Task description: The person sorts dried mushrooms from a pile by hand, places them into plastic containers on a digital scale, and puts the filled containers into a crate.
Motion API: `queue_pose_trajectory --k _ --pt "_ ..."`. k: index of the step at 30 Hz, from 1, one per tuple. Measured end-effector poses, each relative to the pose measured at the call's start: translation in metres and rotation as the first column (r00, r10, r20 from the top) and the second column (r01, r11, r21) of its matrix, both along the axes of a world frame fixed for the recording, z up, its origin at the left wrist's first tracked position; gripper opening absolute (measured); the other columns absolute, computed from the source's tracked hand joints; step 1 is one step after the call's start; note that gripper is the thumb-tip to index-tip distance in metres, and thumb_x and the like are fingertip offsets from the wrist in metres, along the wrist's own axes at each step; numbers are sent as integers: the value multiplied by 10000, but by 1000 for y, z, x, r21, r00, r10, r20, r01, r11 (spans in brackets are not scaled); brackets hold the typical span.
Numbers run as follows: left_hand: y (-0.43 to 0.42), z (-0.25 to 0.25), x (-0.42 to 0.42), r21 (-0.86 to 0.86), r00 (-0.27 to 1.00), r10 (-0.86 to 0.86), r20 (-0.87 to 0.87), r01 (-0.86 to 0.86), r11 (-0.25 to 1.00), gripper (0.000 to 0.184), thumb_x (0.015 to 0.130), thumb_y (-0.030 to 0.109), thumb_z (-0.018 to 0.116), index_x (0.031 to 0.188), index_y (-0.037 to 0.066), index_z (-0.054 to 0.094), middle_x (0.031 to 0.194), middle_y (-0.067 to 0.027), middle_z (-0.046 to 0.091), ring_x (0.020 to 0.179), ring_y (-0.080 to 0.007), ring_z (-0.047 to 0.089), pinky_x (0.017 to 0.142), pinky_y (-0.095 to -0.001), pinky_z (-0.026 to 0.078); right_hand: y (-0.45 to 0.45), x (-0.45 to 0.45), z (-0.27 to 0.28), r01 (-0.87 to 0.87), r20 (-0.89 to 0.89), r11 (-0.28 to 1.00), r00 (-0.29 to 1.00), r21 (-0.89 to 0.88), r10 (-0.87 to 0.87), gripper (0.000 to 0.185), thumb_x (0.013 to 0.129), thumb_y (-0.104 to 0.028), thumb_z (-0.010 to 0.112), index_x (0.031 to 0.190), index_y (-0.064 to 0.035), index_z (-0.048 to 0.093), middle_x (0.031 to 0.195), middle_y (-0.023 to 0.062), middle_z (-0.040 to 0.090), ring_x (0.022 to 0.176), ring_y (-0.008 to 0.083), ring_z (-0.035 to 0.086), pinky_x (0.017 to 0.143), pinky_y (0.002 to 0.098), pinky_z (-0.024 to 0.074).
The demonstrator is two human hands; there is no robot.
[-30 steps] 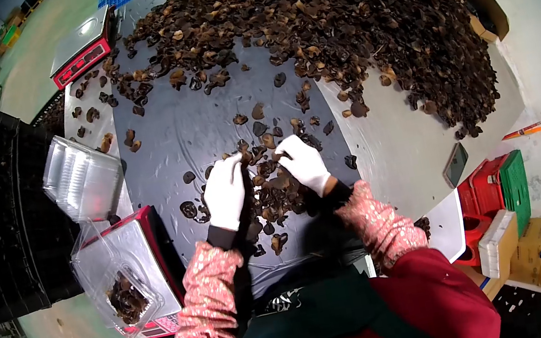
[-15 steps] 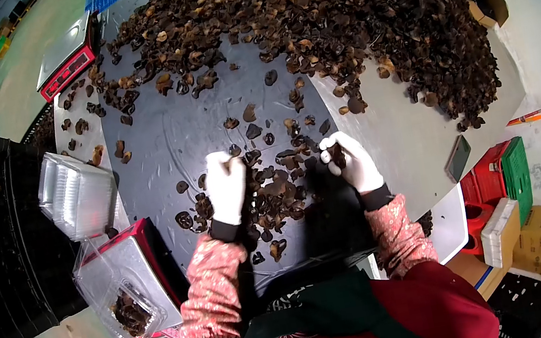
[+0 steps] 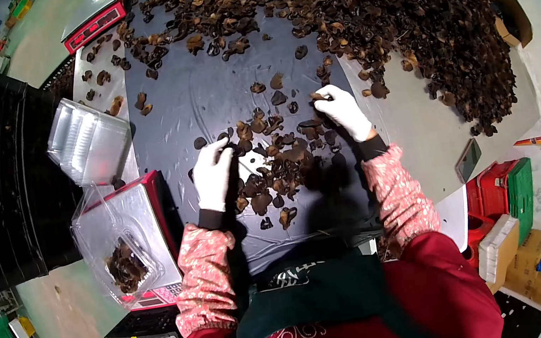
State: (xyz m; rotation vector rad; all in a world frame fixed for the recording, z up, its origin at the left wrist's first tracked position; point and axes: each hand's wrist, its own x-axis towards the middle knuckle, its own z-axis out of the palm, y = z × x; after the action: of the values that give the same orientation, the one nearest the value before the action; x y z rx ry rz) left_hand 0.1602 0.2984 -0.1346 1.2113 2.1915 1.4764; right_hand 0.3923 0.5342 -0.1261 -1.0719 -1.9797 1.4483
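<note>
Dark brown wood ear mushrooms [image 3: 293,154] lie loosely scattered on the dark sheet in front of me, between my two hands. My left hand [image 3: 213,177], in a white glove, is at the left edge of this scatter. Its fingers and thumb are curled toward each other beside a few dark pieces, and what is between them is hard to make out. At the right side of the scatter, my white-gloved right hand [image 3: 346,113] pinches a small brown wood ear mushroom [image 3: 318,96] at its fingertips.
A large heap of wood ear mushrooms [image 3: 403,18] covers the far side of the table. On the left are stacked clear plastic boxes [image 3: 88,141] and a scale [image 3: 157,209] bearing an open clear box of mushrooms [image 3: 127,266]. Another scale [image 3: 96,23] stands farther back. A phone-like slab [image 3: 468,161] lies right.
My view has shifted, so the table sits higher and the scatter farther right. My right hand has reached farther forward, now with a brown piece at its fingertips. The left hand's fingers have loosened somewhat.
</note>
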Motion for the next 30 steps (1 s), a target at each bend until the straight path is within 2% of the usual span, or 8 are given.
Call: queue_pose_trajectory --k 3,9,12,14,16,24,26,30 --pt "4 -1 15 -498 932 -203 -300 29 867 372 848 221 702 1197 122 619 1023 -135 570 883 -349 642 748 -398 531 -46 32 47 -111 -376 854 921 -508 -103 335 926 -155 563 1241 -44 593 799 -20 565 546 34 415 476 191 353" --pt "-5 -16 9 -171 990 16 -144 -41 984 175 885 187 685 883 55 570 848 -88 579 711 -250 617 618 -361 482 -105 65 25 -173 -474 647 818 -743 -325 192 957 -206 581 1102 -81 599 1127 52 660 829 81 609 502 175 378" --pt "-39 12 3 58 715 -118 689 108 992 173 897 94 663 822 94 507 892 -95 644 669 -130 611 557 -237 456 -112 51 33 -66 -165 824 986 -563 -34 239 918 -153 577 1133 -76 645 1060 62 668 856 107 629 575 226 471" --pt "-59 10 14 321 506 -224 833 -112 940 146 899 25 614 851 87 490 881 -106 636 695 -171 648 545 -241 479 -103 30 -7 -148 6 801 984 580 177 398 855 -87 559 1243 -127 635 1089 85 641 972 208 644 757 323 539" --pt "-82 17 18 309 510 -243 825 -47 950 206 871 -26 517 1061 45 551 851 -101 619 748 -187 648 569 -261 516 -119 12 -1 -295 326 862 931 413 163 463 830 -80 560 1254 -251 634 1205 69 578 1044 274 628 876 386 533" --pt "-73 0 57 -420 961 -203 -190 107 901 422 840 288 710 1203 102 602 1005 -144 599 948 -356 628 791 -431 515 -167 -26 12 -123 67 933 992 338 106 211 863 -279 682 959 -93 652 949 89 646 862 246 661 697 341 515" --pt "-63 -1 58 -486 954 -182 -238 46 873 342 837 297 712 1079 83 599 978 -141 591 916 -357 628 756 -445 509 -161 -3 43 -7 6 919 1000 -394 10 216 906 -290 670 908 -78 626 855 45 634 712 153 659 494 258 432" --pt "-71 -6 51 -341 973 -89 -213 12 940 294 843 315 716 961 61 624 948 -125 623 870 -328 643 745 -413 508 -152 57 39 84 -210 771 939 -631 -274 227 958 -307 630 880 -98 588 863 14 642 717 130 681 421 199 343"
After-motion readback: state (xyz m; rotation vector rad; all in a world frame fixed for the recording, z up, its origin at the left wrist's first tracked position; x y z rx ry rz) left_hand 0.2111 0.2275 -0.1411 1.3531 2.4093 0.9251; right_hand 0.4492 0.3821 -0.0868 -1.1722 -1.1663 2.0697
